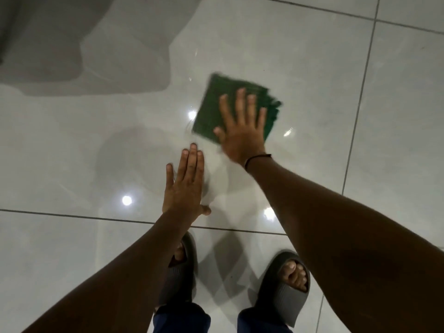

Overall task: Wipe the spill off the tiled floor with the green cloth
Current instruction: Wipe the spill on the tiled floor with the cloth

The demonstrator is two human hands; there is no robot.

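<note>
The tiled floor (312, 56) fills the whole view, pale and glossy with dark grout lines and a few bright light reflections; a thin wet film, the spill (189, 131), glints just left of the cloth and is hard to trace at its edges; two bare forearms reach down from the bottom corners; below them stand two feet in grey slides (283, 284), with dark blue trouser hems at the bottom edge; the green cloth (216, 104), folded into a rough square and blurred, lies flat on the tile right of centre; the right hand (242, 133) is spread open and pressed palm-down on the cloth's near corner, a dark band at its wrist; the left hand (185, 186) is open too, fingers straight and together, flat over bare tile just near the cloth, apart from it.
</note>
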